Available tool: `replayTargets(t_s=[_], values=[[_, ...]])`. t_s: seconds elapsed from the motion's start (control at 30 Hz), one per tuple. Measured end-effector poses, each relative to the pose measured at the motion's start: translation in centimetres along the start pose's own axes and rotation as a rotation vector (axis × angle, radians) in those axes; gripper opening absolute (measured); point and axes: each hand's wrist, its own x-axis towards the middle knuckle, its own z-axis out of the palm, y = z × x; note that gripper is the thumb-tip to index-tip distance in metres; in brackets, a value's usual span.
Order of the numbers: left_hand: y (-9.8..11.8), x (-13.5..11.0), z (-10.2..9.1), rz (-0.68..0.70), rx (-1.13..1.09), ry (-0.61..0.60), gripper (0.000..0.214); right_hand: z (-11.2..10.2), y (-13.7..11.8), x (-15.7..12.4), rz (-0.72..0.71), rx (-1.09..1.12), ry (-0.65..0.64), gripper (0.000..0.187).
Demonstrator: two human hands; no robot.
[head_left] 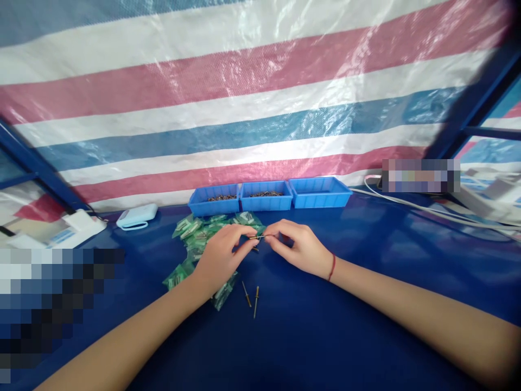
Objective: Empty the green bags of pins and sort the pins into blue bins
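Note:
Over the middle of the table, my left hand and my right hand face each other, fingertips almost meeting. Thumb and forefinger of the left pinch a thin blind rivet by its thicker brass-coloured end. The right fingertips close on the slim pin at its other end. Just below the left fingertips, part of another rivet shows. Two more, a slanted rivet and an upright-lying rivet, rest nearer to me. Green-printed clear bags of small parts lie around and partly behind my left hand.
Behind my hands stand three blue bins: a left bin and a middle bin, both with small metal parts, and a bare-bottomed right bin. A light-blue case sits back left. White cables cross at right. A striped sheet hangs behind.

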Motion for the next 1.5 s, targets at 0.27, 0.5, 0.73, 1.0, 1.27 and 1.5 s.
replayTargets(t_s=[0.27, 0.5, 0.73, 1.0, 1.27, 1.5], values=[[-0.2, 2.9, -1.7, 0.056, 0.072, 0.11, 0.012, 0.4, 0.3, 0.0, 0.056, -0.057, -0.031, 0.018], [-5.0, 12.4, 1.1, -0.032, 0.153, 0.055, 0.018, 0.0, -0.5, 0.2, -0.22, -0.242, -0.316, 0.032], [-5.0, 9.6, 0.3, -0.053, 0.129, -0.065, 0.026, 0.0, 0.0, 0.3, -0.186, -0.202, -0.324, 0.02], [-1.0, 1.4, -1.3, 0.078, 0.058, -0.187, 0.02, 0.4, 0.5, 0.2, -0.047, 0.014, -0.135, 0.017], [-0.5, 0.7, -0.2, 0.021, 0.018, -0.19, 0.01, 1.1, 0.8, 0.3, 0.294, 0.424, -0.061, 0.018], [-0.3, 0.3, 0.1, 0.045, 0.002, -0.088, 0.011, 1.3, 0.0, 0.3, 0.362, 0.544, -0.044, 0.027]])
